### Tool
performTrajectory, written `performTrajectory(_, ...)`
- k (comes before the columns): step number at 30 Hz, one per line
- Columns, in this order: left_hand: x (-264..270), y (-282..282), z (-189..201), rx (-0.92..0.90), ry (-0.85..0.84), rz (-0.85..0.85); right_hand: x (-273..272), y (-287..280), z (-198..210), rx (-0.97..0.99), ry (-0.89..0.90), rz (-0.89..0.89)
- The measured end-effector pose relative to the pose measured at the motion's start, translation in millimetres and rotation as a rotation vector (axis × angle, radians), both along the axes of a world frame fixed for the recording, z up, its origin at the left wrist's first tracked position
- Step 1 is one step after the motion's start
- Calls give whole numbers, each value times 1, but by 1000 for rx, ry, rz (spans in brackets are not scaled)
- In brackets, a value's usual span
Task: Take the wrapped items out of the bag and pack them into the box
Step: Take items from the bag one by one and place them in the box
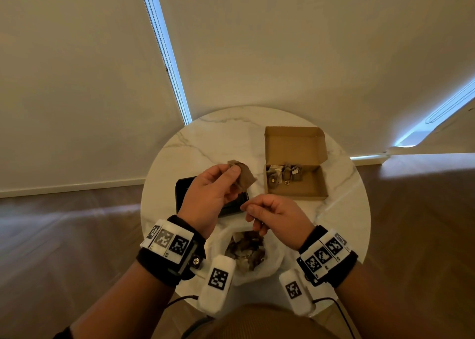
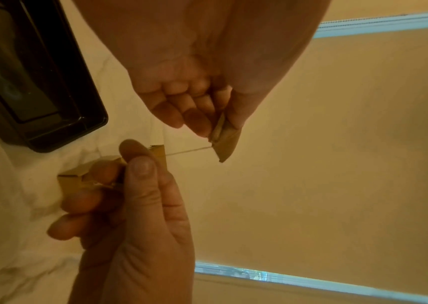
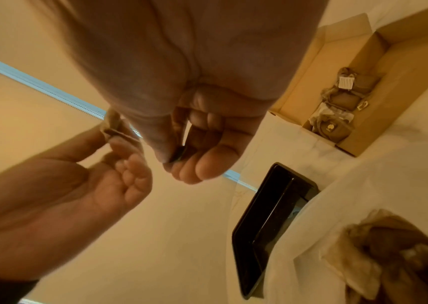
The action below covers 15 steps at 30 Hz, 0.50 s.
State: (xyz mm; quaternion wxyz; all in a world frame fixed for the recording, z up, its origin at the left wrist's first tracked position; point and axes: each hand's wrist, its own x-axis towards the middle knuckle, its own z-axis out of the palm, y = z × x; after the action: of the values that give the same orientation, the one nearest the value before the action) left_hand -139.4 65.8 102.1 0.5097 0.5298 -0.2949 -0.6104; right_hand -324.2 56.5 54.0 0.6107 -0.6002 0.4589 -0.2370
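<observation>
My left hand (image 1: 231,175) is raised over the table and pinches a brown paper-wrapped item (image 1: 244,176) between thumb and fingers. In the left wrist view a thin string (image 2: 189,151) runs from that wrapped item (image 2: 225,144) to my right hand (image 2: 135,162). My right hand (image 1: 248,207) pinches the string's small dark end piece (image 3: 179,156) above the bag. The white bag (image 1: 218,241) lies open at the table's near edge with several brown wrapped items (image 1: 249,248) inside. The open cardboard box (image 1: 318,182) stands at the right and holds several wrapped items (image 1: 282,173) along its far side.
A black tray (image 1: 185,187) lies on the round marble table (image 1: 218,138), left of the box and partly under my left hand. Window blinds hang behind the table. The wooden floor lies on both sides.
</observation>
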Motion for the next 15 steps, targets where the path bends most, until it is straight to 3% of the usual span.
performTrajectory(5, 5, 9, -1, -52, -341, -290, -1, -19, 7, -86, 104, -81)
performTrajectory(10, 3, 17, -16, -103, -611, -316, 2, -27, 22, -154, 77, -118)
performTrajectory(15, 3, 20, -18, -188, -677, -320, 5, -20, 23, -223, 132, -119)
